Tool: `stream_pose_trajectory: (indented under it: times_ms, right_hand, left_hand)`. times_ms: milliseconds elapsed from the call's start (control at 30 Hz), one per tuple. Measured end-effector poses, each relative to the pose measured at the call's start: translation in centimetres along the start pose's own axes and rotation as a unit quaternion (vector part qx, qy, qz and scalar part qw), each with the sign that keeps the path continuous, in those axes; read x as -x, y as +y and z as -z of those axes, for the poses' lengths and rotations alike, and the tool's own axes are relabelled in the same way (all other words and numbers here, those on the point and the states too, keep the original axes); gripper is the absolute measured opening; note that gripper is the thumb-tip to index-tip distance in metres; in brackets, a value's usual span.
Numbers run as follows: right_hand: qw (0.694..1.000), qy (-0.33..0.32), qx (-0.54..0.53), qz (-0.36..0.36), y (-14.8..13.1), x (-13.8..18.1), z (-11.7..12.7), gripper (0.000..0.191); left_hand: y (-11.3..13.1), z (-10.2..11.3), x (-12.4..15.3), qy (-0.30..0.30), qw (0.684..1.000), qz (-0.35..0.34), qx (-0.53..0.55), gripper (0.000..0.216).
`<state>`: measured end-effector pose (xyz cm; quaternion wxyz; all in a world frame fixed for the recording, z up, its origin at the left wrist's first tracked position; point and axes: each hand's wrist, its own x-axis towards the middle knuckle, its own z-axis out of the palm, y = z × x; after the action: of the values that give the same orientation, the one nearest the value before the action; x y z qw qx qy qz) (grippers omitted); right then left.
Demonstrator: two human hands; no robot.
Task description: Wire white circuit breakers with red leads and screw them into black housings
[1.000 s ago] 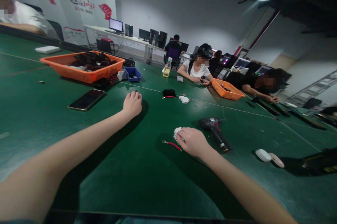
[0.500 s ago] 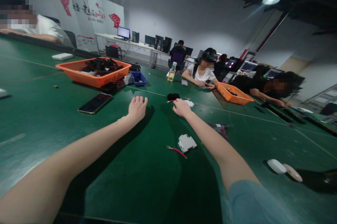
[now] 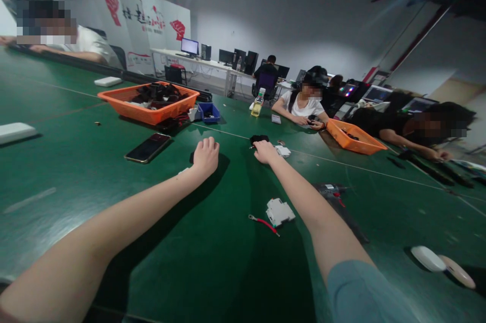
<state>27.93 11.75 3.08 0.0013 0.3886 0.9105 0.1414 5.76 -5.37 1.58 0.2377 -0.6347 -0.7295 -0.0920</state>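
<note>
My left hand (image 3: 206, 156) lies palm down on the green table (image 3: 76, 171), fingers loosely forward, holding nothing. My right hand (image 3: 265, 152) is stretched far forward, its fingertips at a small black object with a red wire (image 3: 259, 138); a small white part (image 3: 283, 151) lies just right of it. I see nothing held in that hand. Nearer to me, a white breaker-like part (image 3: 280, 211) and a red wire with metal ends (image 3: 264, 223) lie loose beside my right forearm. A black power screwdriver (image 3: 334, 192) lies partly hidden behind that forearm.
A phone (image 3: 148, 147) lies left of my left hand. An orange basket of black parts (image 3: 148, 105), a blue bin (image 3: 208, 112) and a bottle (image 3: 258, 102) stand further back. Another orange basket (image 3: 353, 138) sits by seated people. Two oval pieces (image 3: 428, 258) lie at right.
My right hand has let go of the white part near me and reached forward to the black object. My left hand has stayed in place. The view has shifted slightly.
</note>
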Motion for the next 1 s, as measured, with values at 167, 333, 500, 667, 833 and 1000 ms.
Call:
stream_pose_trajectory:
  times_ms: [167,333,500,667,833,1000]
  right_hand:
    - [1.0,-0.009,0.011,-0.004,0.3,-0.3,-0.1,0.037]
    - [1.0,-0.026,0.01,0.001,0.6,0.4,0.5,0.031]
    - [0.997,-0.064,0.002,0.04,0.0,4.2,2.3,0.026]
    - [0.988,-0.116,-0.015,0.098,-1.4,10.0,4.8,0.019]
    - [0.98,-0.147,-0.056,0.124,-2.6,15.5,7.2,0.013]
    - [0.983,-0.102,-0.124,0.094,-4.3,19.6,7.2,0.031]
  left_hand:
    - [0.1,0.0,0.0,-0.011,1.0,0.004,0.012,0.037]
    - [0.4,-0.2,0.1,-0.025,0.999,0.027,0.002,0.045]
    - [0.5,-0.1,0.1,-0.033,0.999,0.028,0.007,0.048]
    - [0.5,-0.2,0.0,-0.045,0.997,0.038,0.043,0.053]
    - [0.5,-0.3,0.1,-0.047,0.997,0.04,0.041,0.05]
    - [0.5,-0.5,0.1,-0.055,0.996,0.055,0.045,0.043]
